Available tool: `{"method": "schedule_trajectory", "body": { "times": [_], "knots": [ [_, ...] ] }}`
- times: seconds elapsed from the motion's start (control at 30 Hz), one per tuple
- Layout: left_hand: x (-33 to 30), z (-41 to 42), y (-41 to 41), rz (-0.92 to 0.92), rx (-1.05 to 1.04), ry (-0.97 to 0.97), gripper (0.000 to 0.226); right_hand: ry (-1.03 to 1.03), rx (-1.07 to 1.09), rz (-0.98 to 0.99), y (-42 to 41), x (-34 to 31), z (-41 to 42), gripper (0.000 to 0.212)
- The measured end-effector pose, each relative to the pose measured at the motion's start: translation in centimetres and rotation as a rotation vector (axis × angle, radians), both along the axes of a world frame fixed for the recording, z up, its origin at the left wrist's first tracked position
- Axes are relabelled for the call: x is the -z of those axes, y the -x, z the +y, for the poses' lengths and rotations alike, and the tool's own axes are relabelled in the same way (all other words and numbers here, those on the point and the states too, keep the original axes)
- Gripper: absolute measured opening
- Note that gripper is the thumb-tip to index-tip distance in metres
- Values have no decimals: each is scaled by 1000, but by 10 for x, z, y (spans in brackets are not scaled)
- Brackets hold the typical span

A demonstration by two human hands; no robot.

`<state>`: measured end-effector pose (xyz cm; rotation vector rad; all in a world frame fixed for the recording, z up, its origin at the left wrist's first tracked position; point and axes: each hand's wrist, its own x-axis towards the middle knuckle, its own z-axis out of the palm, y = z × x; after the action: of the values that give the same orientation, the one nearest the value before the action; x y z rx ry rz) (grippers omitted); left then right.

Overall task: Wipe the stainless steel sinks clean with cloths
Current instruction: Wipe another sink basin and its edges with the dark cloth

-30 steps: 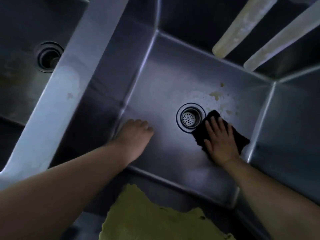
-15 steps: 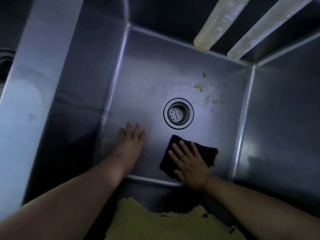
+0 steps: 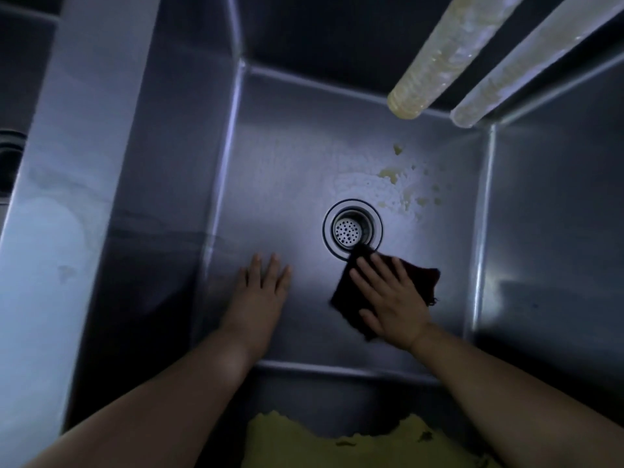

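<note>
Our left hand (image 3: 261,292) lies flat, fingers straight, on the sink (image 3: 287,184) floor at eight o'clock from the drain (image 3: 352,228), likely bracing us. Our right hand (image 3: 391,298) presses the dark cloth (image 3: 422,275) flat, fingers spread, at five o'clock from the drain, its corner touching the rim. Yellowish residue (image 3: 391,173) remains at one o'clock.
</note>
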<state>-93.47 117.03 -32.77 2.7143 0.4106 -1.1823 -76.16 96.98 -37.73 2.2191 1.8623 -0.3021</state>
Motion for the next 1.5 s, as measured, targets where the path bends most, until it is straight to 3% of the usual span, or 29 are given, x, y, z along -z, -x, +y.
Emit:
{"method": "schedule_trajectory", "body": {
  "times": [0.23, 0.37, 0.5, 0.83, 0.93, 1.07, 1.23, 1.37, 1.5],
  "knots": [
    [8, 1, 5, -80, -67, 57, 84, -1, 665, -40, -55, 2, 45, 70],
    [16, -2, 6, -133, -102, 66, 70, -89, 870, -56, -72, 11, 101, 64],
    [23, -4, 7, -154, -132, 74, 66, -135, 832, -42, -55, 16, 161, 65],
    [27, -3, 6, -148, -146, 73, 60, -98, 392, 54, -21, 18, 282, 64],
    [26, -1, 7, -144, -136, 70, 64, -115, 330, 53, -45, 16, 276, 63],
    [22, 1, 6, -123, -105, 68, 87, -163, 454, 51, -81, 13, 242, 65],
    [23, -1, 4, -116, -96, 29, 91, -180, 660, 13, -124, 9, 157, 68],
    [23, -1, 3, -125, -118, 43, 77, -153, 817, -39, -133, 4, 86, 70],
    [22, -2, 3, -130, -128, 39, 81, -106, 927, -67, -125, 6, 61, 65]
  ]
}}
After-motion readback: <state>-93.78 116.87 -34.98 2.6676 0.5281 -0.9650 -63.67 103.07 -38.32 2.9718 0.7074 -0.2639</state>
